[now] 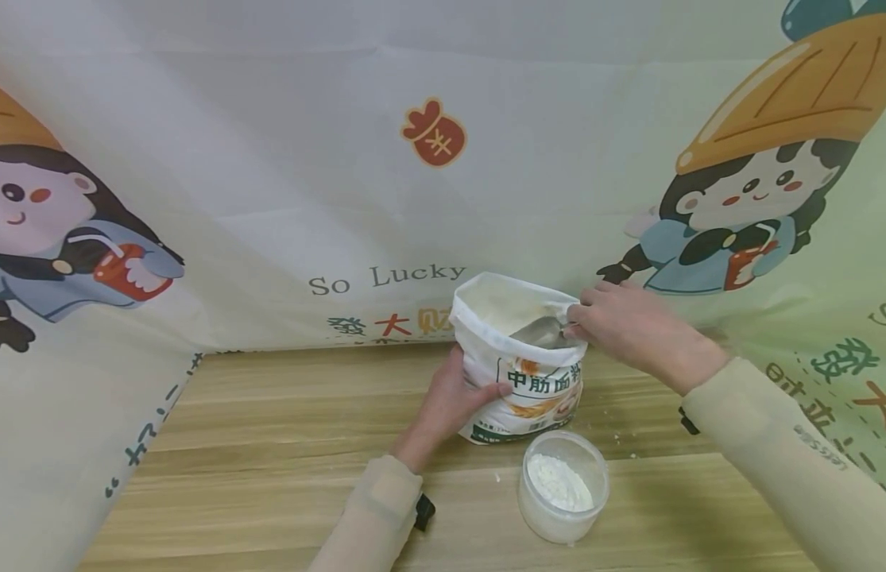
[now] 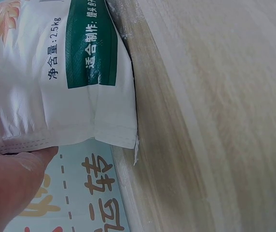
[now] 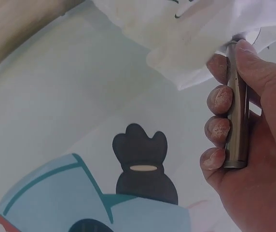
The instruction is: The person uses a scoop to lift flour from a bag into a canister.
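Observation:
A white bag of flour stands with its top folded open on the wooden table. My left hand grips its left side, thumb across the front and the other fingers behind; the left wrist view shows the bag's lower edge close up. With my right hand I hold a metal scoop, its bowl inside the bag's mouth at the right. In the right wrist view my fingers curl round the scoop's handle. How deep the scoop sits in the flour is hidden.
In front of the bag is a round clear plastic tub with white flour in it. Flour specks dot the wooden table by the tub. A printed cloth backdrop rises right behind the bag.

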`<state>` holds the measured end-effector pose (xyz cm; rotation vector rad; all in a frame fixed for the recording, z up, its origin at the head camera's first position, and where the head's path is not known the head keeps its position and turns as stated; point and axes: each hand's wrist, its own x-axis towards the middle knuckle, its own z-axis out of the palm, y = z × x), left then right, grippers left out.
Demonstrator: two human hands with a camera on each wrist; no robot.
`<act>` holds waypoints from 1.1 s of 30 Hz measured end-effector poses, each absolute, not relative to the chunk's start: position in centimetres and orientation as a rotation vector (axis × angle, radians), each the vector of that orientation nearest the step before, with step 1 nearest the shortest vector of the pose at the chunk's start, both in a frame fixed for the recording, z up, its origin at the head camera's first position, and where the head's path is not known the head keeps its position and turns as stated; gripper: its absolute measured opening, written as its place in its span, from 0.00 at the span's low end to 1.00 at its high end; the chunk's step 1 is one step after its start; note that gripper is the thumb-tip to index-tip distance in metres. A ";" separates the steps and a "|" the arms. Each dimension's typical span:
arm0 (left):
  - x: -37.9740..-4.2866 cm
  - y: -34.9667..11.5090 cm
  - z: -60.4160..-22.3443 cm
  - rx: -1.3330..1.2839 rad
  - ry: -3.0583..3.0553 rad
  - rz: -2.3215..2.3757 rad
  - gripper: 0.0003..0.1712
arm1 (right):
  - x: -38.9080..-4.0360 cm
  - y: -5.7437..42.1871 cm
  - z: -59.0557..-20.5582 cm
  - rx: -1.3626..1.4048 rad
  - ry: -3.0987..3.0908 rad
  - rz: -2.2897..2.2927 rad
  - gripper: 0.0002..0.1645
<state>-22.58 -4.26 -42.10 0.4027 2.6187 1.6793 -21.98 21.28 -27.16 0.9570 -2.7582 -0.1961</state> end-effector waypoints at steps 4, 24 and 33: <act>-22.6 -4.3 -42.1 0.405 2.621 1.675 0.48 | -22.1 21.1 -27.6 0.982 -2.735 -0.162 0.09; -22.6 -4.2 -42.1 0.398 2.628 1.654 0.49 | -22.7 19.9 -29.5 0.971 -2.754 -0.105 0.11; -22.6 -4.2 -42.2 0.401 2.644 1.649 0.47 | -23.0 19.4 -30.3 0.971 -2.752 -0.034 0.11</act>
